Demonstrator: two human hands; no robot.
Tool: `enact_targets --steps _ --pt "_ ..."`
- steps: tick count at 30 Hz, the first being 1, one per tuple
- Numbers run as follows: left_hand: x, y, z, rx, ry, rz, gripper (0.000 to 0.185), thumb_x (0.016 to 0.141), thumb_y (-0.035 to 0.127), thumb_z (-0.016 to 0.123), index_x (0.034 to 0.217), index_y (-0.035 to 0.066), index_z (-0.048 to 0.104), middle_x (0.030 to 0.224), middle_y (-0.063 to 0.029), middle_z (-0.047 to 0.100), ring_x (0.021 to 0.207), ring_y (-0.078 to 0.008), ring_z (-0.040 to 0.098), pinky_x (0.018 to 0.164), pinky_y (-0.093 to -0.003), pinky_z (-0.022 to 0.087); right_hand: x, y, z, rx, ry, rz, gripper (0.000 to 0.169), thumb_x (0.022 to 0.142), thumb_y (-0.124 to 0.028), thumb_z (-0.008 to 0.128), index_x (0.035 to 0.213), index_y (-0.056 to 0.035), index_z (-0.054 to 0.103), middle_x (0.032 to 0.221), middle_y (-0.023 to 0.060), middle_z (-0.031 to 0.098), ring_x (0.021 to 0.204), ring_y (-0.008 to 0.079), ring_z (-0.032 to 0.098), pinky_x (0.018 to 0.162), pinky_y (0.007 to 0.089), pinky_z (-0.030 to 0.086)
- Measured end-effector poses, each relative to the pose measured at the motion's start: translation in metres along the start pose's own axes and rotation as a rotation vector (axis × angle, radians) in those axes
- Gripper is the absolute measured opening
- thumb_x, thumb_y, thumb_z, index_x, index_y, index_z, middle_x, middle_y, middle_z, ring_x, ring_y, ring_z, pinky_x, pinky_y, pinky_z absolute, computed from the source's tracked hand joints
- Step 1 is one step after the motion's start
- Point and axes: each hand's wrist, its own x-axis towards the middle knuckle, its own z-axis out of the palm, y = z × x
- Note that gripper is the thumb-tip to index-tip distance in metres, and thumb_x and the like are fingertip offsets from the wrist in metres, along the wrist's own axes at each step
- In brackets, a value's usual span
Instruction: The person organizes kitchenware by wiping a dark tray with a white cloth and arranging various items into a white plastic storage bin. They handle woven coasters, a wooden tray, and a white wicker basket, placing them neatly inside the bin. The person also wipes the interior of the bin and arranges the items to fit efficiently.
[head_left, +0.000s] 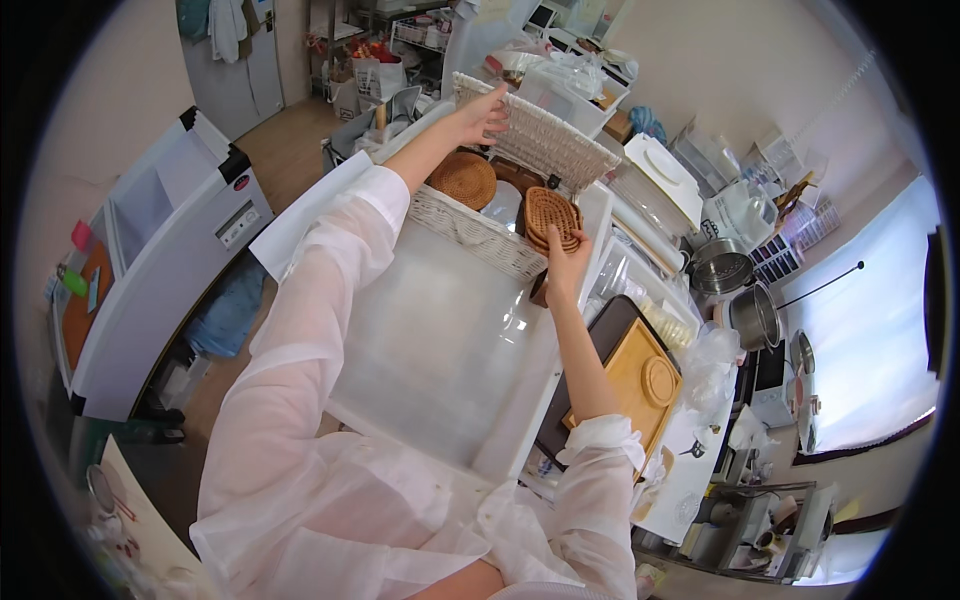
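A white woven basket stands with its lid raised, at the far end of a pale translucent surface. My left hand is at the lid's left part, fingers spread; whether it grips the edge I cannot tell. In my right hand is a small stack of brown woven rattan coasters, held over the basket's right end. Inside the basket lie a round woven mat and a clear, pale item. Part of a dark brown object shows beside my right wrist.
On the right are a wooden tray over a dark tray, then steel pots. A chest freezer stands at left. Beyond the lid sits a white bin with plastic bags.
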Motion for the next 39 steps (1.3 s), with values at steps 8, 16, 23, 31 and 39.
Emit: enact_targets --steps 8,16,23,31,39 --pt "0.006 0.001 0.007 -0.089 -0.017 -0.016 0.1 0.076 0.062 0.05 0.139 0.002 -0.001 0.144 -0.0162 0.011 0.123 -0.0284 0.035 0.102 -0.0468 0.023 0.024 -0.006 -0.012 -0.726 0.01 -0.585 0.038 0.074 -0.008 0.059 0.11 -0.008 0.047 0.127 0.0264 0.03 0.091 0.0443 0.051 0.078 0.045 0.046" --pt "0.029 0.013 0.016 0.044 0.032 0.068 0.091 0.078 0.059 0.048 0.14 0.012 0.002 0.144 -0.0167 0.009 0.127 -0.0292 0.027 0.1 -0.0484 0.025 0.019 0.006 0.059 -1.751 -0.047 -0.788 0.035 0.077 -0.014 0.054 0.112 -0.0112 0.051 0.122 0.0206 0.043 0.093 0.0447 0.053 0.068 0.0466 0.05" --pt "0.029 0.016 0.018 0.168 0.006 0.095 0.084 0.08 0.057 0.047 0.14 0.015 0.007 0.144 -0.0154 0.012 0.127 -0.0288 0.027 0.1 -0.0482 0.025 0.024 0.013 0.076 -1.554 -0.317 -1.176 0.035 0.08 -0.016 0.052 0.115 -0.0152 0.053 0.126 0.0102 0.044 0.102 0.0458 0.047 0.086 0.0522 0.039" --pt "0.02 0.008 0.002 0.276 -0.056 0.064 0.082 0.079 0.056 0.05 0.14 0.014 0.014 0.144 -0.0118 0.017 0.125 -0.0259 0.031 0.101 -0.0465 0.025 0.026 0.017 0.05 -1.527 -0.229 -0.946 0.038 0.079 -0.014 0.053 0.116 -0.0176 0.053 0.129 0.0103 0.042 0.104 0.048 0.047 0.079 0.0534 0.044" --pt "0.013 0.015 0.007 0.507 -0.069 0.081 0.077 0.083 0.057 0.042 0.139 0.011 0.017 0.142 -0.0118 0.021 0.123 -0.0265 0.035 0.1 -0.0472 0.026 0.04 -0.002 0.028 -1.336 -0.323 -0.8 0.041 0.076 -0.004 0.055 0.114 -0.0191 0.053 0.127 0.0069 0.044 0.103 0.037 0.051 0.07 0.0374 0.053"
